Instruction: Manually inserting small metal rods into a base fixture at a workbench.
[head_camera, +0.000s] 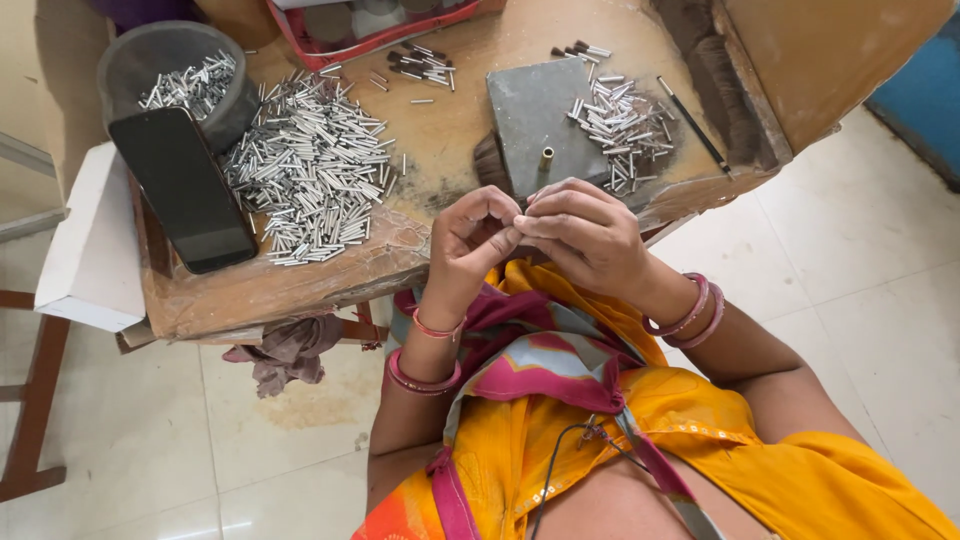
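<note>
My left hand (470, 240) and my right hand (585, 235) meet fingertip to fingertip just in front of the worn wooden bench (300, 280), pinching something small that the fingers hide. Right behind them lies a grey metal block (530, 115) with a short brass pin (546, 158) standing upright on it. A small heap of silver metal tubes (625, 125) rests on the block's right side. A much bigger pile of the same tubes (310, 165) covers the bench to the left.
A black phone (185, 190) lies at the bench's left edge, beside a grey bowl (150, 50) holding more tubes. A thin dark rod (692, 122) lies at the right. Dark-tipped tubes (425, 65) and a red tray (385, 30) sit at the back. A rag (285, 350) hangs below.
</note>
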